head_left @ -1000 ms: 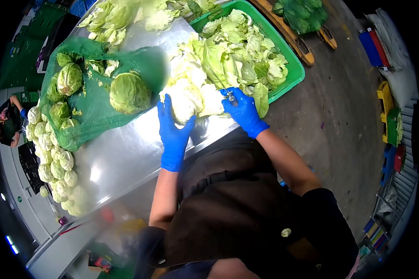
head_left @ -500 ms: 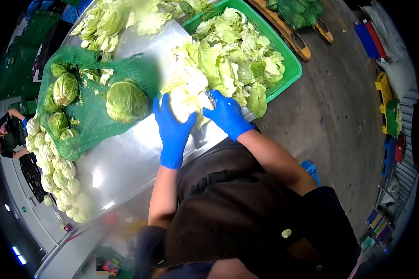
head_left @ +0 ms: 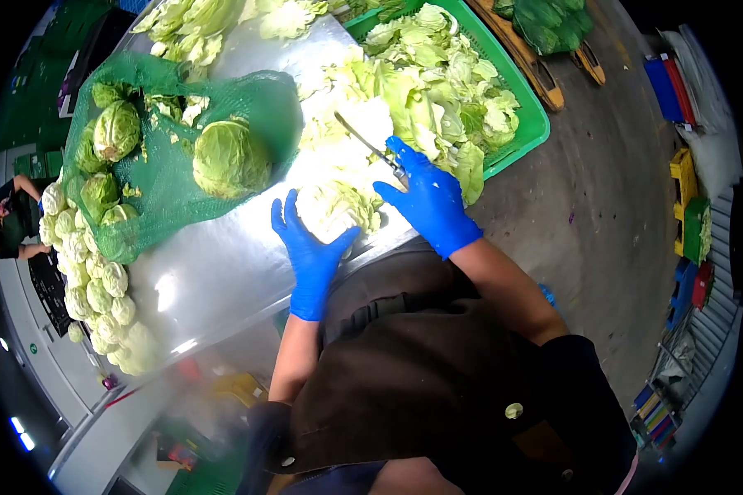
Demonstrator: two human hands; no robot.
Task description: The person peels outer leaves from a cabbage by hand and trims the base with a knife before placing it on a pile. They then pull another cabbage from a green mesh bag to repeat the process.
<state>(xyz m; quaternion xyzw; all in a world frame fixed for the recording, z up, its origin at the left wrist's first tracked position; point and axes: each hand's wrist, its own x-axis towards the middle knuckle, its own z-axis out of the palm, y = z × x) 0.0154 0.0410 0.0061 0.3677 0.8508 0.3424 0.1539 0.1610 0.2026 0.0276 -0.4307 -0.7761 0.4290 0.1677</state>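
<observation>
My left hand (head_left: 312, 256), in a blue glove, rests with spread fingers against the left side of a pale cabbage (head_left: 337, 208) on the metal table (head_left: 210, 285). Just right of that cabbage, my right hand (head_left: 428, 198), also gloved in blue, is closed on a knife (head_left: 370, 147) whose blade points up and left over loose leaves. The knife is clear of the cabbage. Further left, a whole green cabbage (head_left: 231, 161) sits on a green mesh bag (head_left: 169, 186), with smaller cabbages (head_left: 116, 130) at the bag's left.
A green crate (head_left: 535, 132) full of leaves (head_left: 437, 74) stands beyond my right hand. Many trimmed cabbages (head_left: 99, 289) line the table's left end. More leaves (head_left: 194, 29) lie at the back. Another person (head_left: 12, 214) is at the far left.
My right hand has moved right with the knife, away from the cabbage, and the blade shows more clearly. The cabbage appears lower in view, with my left hand still at its side.
</observation>
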